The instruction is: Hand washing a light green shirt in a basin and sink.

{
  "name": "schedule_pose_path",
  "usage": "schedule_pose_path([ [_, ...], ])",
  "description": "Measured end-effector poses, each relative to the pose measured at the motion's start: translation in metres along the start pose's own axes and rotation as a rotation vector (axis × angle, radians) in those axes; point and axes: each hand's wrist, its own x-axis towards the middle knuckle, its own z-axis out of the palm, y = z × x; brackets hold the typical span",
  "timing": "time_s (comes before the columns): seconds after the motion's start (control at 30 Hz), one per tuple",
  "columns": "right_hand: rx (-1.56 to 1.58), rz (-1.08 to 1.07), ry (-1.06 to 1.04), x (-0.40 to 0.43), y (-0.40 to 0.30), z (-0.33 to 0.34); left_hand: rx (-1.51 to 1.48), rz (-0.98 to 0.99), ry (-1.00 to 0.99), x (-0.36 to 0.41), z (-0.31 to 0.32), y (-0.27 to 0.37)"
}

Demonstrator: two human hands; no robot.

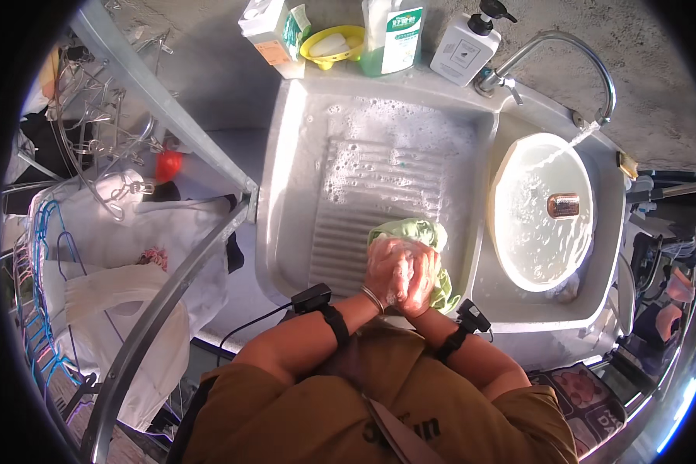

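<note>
A wet light-green cloth is bunched at the near end of the washboard, a ribbed slope moulded into the grey laundry sink. My left hand, with a bangle at its wrist, presses against my right hand on top of it. Both hands are wet with white lather and grip the cloth between and beneath them. One end of the cloth hangs out beside my right wrist. The fingertips are partly hidden. Foamy water covers the far part of the basin.
Water runs from a curved tap into a white basin, where a brown object lies. A carton, yellow soap dish, detergent bottle and pump bottle line the back ledge. Metal frame bars and hangers stand left.
</note>
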Motion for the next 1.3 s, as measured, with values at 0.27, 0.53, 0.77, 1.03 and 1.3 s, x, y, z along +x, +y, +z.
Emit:
schedule_pose_path([
  [0.27, -0.035, 0.102, -0.127, 0.041, 0.050, 0.013, 0.123, -0.108, -0.171, 0.041, 0.013, -0.025],
  [0.53, -0.094, -0.020, -0.173, 0.072, 0.054, 0.021, -0.012, -0.097, -0.228, 0.076, 0.007, -0.031],
  [0.77, -0.043, 0.078, -0.132, 0.079, 0.042, 0.017, 0.021, -0.286, -0.222, 0.082, 0.009, -0.020],
  [1.03, 0.226, 0.386, -0.119, 0.085, 0.073, -0.043, 0.196, -0.089, -0.117, 0.058, 0.003, 0.007],
  [1.3, 0.666, 1.102, 0.703, 0.056, 0.276, -0.228, 0.476, -0.099, -0.322, -0.011, -0.004, 0.064],
])
